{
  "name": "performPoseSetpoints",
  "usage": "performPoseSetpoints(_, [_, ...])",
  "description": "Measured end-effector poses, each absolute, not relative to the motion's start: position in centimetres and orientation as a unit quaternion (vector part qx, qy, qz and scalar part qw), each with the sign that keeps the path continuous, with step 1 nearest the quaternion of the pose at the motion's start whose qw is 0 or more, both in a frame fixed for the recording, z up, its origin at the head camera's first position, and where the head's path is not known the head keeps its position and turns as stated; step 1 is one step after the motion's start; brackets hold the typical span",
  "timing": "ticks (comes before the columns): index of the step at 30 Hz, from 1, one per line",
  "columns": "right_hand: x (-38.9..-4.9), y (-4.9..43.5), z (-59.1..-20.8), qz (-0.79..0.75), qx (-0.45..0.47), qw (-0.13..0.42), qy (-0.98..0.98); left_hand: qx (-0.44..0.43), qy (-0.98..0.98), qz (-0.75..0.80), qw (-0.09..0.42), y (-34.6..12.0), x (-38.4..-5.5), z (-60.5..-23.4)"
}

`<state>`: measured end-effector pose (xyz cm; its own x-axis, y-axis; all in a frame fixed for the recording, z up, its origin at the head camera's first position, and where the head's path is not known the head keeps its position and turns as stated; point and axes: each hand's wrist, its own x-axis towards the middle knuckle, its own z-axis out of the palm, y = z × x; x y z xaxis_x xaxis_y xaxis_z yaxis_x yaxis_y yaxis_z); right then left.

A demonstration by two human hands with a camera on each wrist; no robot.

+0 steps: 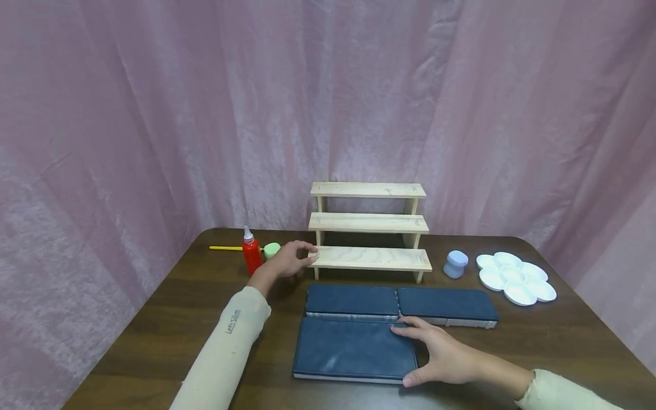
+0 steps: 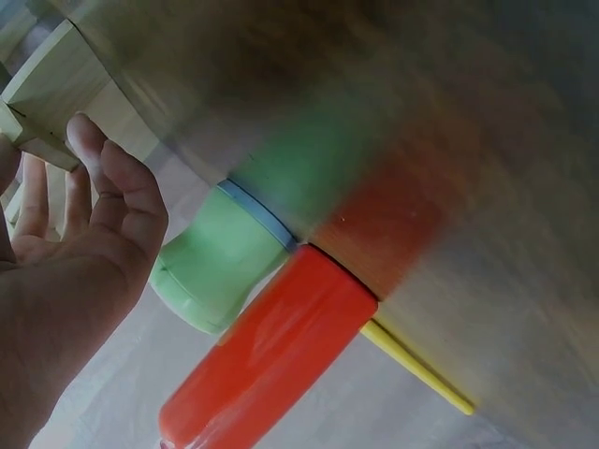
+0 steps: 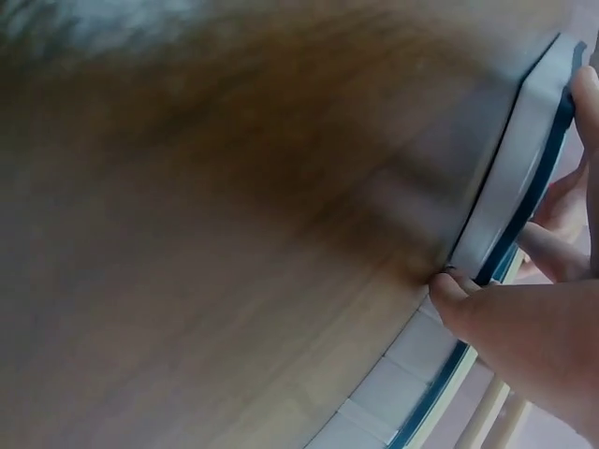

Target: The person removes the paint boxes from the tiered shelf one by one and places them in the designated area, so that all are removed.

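Observation:
A three-tier wooden display stand (image 1: 370, 258) stands at the back middle. My left hand (image 1: 291, 259) is at the left end of its lowest shelf, thumb and fingers pinching the board's edge; the left wrist view shows the fingers curled about the wood. A flat dark blue box (image 1: 356, 348) with pale sides lies nearest me. My right hand (image 1: 445, 354) holds its right end, the thumb at the near corner and fingers at the far corner. Behind it, two narrower dark blue boxes, the left one (image 1: 352, 299) and the right one (image 1: 446, 304), lie end to end.
Left of the stand are a red squeeze bottle (image 1: 251, 256), a light green waisted object (image 1: 271, 249) and a thin yellow stick (image 1: 225, 248). To its right stand a pale blue waisted object (image 1: 455, 264) and a white flower-shaped palette (image 1: 515, 279). Pink curtain (image 1: 369, 102) hangs behind the table.

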<state>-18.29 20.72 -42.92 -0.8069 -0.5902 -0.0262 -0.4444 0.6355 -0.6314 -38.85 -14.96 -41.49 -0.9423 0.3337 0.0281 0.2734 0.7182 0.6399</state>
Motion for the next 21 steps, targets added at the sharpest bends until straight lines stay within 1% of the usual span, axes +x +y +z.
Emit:
performPoseSetpoints(10, [-17.83, 20.68, -43.26, -0.268, -0.289, 0.114, 0.912, 0.164, 0.927, 0.335, 0.049, -14.89, -38.81, -41.43])
performPoseSetpoints(15, [-17.68, 20.60, -43.23, -0.252, -0.289, 0.110, 0.917, 0.182, 0.926, 0.330, 0.039, -14.82, -38.82, -41.38])
performPoseSetpoints(21, [-17.66, 20.60, -42.60, -0.278, -0.288, 0.129, 0.907, 0.193, 0.924, 0.329, 0.029, -14.78, -38.73, -41.43])
